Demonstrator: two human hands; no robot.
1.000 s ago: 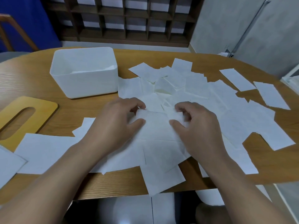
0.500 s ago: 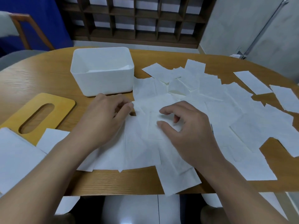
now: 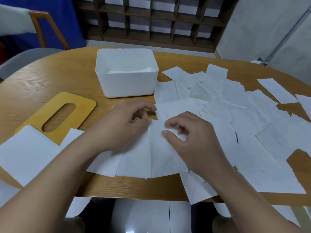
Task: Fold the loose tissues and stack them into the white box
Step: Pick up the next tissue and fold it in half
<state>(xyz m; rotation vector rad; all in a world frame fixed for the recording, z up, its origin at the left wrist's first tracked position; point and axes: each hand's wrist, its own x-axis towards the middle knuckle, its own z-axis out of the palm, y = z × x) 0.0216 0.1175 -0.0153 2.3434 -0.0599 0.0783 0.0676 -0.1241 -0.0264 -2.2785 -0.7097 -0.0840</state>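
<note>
Both hands, left (image 3: 122, 125) and right (image 3: 190, 138), have slid toward the box (image 3: 127, 84), fingers curled pinching one tissue (image 3: 156, 148); folding has begun

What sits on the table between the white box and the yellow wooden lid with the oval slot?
Nothing: the head view shows bare wooden table between the white plastic box and the yellow slotted lid.

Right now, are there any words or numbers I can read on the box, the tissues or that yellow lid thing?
None: no word, number or brand shows anywhere.
white box: plain walls, no label.
loose tissues: only a faint embossed texture, no print.
wooden lid with the oval slot: bare wood.
table: wood grain only.
</note>
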